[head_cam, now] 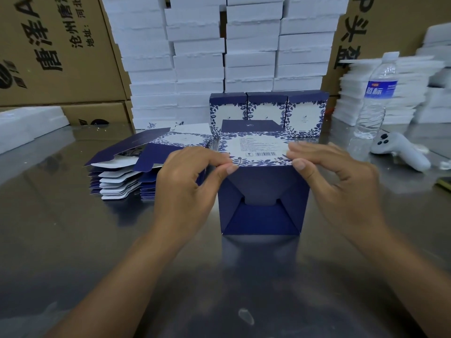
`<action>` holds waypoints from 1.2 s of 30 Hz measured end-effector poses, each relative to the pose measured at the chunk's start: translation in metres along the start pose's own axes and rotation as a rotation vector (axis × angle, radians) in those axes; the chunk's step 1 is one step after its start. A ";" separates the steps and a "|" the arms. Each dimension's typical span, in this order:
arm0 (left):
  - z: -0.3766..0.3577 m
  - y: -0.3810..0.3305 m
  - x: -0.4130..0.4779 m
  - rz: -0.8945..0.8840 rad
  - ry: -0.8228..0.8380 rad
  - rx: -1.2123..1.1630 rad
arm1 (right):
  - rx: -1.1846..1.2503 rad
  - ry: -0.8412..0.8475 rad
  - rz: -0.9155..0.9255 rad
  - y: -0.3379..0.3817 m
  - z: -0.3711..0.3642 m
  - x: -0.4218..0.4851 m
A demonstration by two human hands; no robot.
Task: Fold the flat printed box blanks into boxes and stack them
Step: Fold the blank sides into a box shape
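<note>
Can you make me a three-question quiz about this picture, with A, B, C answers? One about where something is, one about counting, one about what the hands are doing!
1. Where is the water bottle?
A. on the person's right
B. on the flat blanks
C. in a hand

2. How many finished blue boxes stand in the row behind the hands?
A. one
B. three
C. six

3. What are the left hand and right hand doing?
A. resting flat on the table
B. both pinching the half-folded box
C. holding the white controller

Answers: 1 A, it stands right of the boxes, by the controller. 2 B, three fronts show side by side. 3 B, fingertips grip its top edge at both corners.
</note>
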State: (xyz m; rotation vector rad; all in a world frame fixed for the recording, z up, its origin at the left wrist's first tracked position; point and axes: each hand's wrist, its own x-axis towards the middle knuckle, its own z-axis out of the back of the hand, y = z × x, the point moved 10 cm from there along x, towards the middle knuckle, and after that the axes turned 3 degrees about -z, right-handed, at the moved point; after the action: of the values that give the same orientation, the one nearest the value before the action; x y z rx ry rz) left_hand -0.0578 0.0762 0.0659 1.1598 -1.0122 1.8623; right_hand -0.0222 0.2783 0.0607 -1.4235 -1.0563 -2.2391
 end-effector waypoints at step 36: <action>-0.007 0.021 -0.008 0.217 0.001 -0.162 | 0.099 0.184 -0.273 -0.025 -0.023 -0.008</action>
State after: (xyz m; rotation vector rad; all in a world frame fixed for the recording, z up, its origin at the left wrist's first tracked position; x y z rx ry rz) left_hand -0.0756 0.0717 0.0509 0.9861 -1.3058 1.9045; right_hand -0.0481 0.2778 0.0371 -1.0638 -1.3441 -2.4079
